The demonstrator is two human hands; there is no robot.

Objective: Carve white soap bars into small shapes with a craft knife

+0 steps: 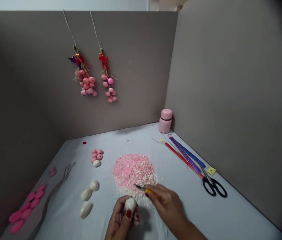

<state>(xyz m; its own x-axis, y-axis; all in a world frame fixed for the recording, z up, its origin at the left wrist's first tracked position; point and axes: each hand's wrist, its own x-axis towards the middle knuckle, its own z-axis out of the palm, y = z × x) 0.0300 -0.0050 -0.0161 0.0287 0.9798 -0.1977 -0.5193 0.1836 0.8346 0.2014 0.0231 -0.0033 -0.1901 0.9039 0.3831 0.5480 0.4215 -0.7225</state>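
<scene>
Near the front of the table my left hand [120, 218] is closed round a smooth white egg-shaped piece [130, 204], its thumb pressed on the near side. My right hand [168, 204] grips a craft knife [141, 188] with a yellow handle. The dark blade points left, a little above and apart from the white piece. Just beyond both hands lies a heap of pink and white shavings [133, 168]. To the left rest several more white pieces [86, 194], whole and unpainted.
Pink balls with one white ball [96, 163] sit farther back. At left are bright pink ovals [26, 213] and a bundle of brown cord [47, 203]. Black-handled scissors [214, 187], ribbons [184, 154] and a pink flask [165, 121] line the right wall. Two garlands [87, 81] hang behind.
</scene>
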